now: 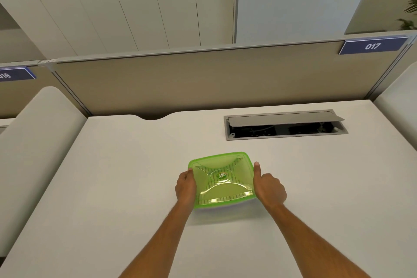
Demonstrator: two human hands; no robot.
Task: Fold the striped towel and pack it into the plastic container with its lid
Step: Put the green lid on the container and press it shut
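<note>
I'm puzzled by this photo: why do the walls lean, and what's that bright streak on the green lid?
Head view: the wide-angle lens bends the cabinets and partition; the streak is ceiling-light glare on the lid, with soft shadow beneath.

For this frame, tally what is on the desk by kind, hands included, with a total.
Green lid: 1
Plastic container under it: 1
Striped towel, seen through the lid: 1
Hands, left hand and right hand, at the container's sides: 2
Cable hatch, flap open: 1
Total: 6
</note>
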